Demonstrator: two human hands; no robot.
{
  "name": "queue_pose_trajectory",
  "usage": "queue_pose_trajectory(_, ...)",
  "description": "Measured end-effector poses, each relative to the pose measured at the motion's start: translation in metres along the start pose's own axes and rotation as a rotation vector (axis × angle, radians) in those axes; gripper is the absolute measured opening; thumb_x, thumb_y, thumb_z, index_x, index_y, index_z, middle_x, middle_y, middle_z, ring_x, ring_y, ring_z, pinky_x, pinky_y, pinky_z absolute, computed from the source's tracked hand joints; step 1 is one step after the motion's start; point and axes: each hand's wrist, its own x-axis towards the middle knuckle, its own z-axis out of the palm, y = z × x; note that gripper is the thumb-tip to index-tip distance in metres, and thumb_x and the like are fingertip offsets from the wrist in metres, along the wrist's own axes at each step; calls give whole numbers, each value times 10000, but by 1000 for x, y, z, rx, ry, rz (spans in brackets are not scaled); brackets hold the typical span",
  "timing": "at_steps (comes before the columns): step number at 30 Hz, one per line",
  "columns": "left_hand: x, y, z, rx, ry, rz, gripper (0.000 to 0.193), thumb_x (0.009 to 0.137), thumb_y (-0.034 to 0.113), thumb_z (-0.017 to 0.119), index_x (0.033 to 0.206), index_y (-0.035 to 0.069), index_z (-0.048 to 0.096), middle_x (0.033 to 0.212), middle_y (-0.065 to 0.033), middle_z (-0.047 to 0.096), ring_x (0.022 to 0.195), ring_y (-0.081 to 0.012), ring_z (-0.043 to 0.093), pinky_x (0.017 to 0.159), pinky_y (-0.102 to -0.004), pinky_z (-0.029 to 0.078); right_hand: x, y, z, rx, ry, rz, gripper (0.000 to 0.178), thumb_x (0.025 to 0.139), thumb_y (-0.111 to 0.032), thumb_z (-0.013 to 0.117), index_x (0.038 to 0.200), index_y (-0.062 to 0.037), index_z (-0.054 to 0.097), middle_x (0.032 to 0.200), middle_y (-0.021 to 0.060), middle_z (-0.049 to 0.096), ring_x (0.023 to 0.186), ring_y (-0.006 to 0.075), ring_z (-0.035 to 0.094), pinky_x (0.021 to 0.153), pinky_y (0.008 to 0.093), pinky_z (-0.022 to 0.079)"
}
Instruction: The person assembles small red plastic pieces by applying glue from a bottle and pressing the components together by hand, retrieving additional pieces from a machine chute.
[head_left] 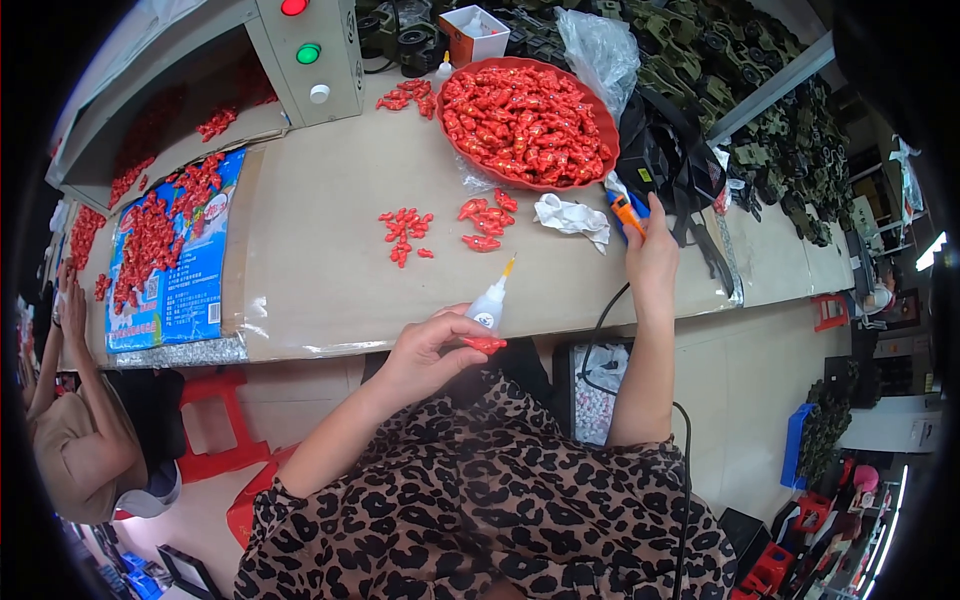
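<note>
My left hand (pixel 425 350) is closed at the table's front edge. It holds a white squeeze bottle (pixel 487 308) with a yellow nozzle pointing up and away. Between thumb and fingertips of the same hand is a small glossy red piece (pixel 484 345). Farther right, my right hand (pixel 652 252) grips a blue and orange hand tool (pixel 627 214); its exact kind is partly hidden by the fingers. Beyond the bottle lie two small groups of red pieces (pixel 404 232), with a crumpled white tissue (pixel 573 218) beside them, close to the tool.
A red bowl (pixel 612 150) heaped with red pieces stands at the back. A grey machine (pixel 330 85) with button lights is at the left, beside a blue cardboard sheet (pixel 205 270) bearing more pieces. A black bag (pixel 665 160) lies right. A black cable (pixel 602 330) hangs near my right forearm. Another person's hands (pixel 70 300) are far left.
</note>
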Motion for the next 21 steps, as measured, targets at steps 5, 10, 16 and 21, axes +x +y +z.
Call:
queue_pose_trajectory(5, 6, -2, 7, 43, -45, -8, 231, 766, -30, 550, 989, 9, 503, 1184, -173, 408, 920, -177, 550, 829, -284, 440, -3, 4, -9, 160, 71, -45, 282, 800, -89, 501, 1051, 11, 422, 871, 231, 553, 779, 355, 549, 675, 389, 428)
queue_pose_trajectory(10, 12, -3, 15, 255, -66, 71, 233, 717, 23, 610, 945, 54, 575, 1053, -126, 512, 863, -173, 565, 747, -250, 461, -21, -4, -13, 632, -33, -7, 215, 826, -126, 453, 990, 12, 463, 757, 111, 534, 684, 197, 510, 606, 292, 403)
queue_pose_trajectory(16, 14, 0, 24, 169, -91, -78, 205, 711, 31, 627, 909, 53, 579, 929, -44, 607, 1042, -218, 478, 854, -318, 396, -40, -9, -10, 963, -220, 208, 324, 853, -245, 353, 745, -6, 543, 591, 24, 460, 551, 95, 397, 507, 231, 321)
queue_pose_trajectory(21, 17, -3, 25, 146, -86, -93, 209, 711, 42, 631, 913, 55, 578, 926, -48, 606, 1029, -217, 481, 856, -316, 393, -46, -20, 5, 477, -11, -64, 288, 770, -322, 538, 695, -46, 505, 503, 98, 457, 470, 220, 476, 469, 309, 372)
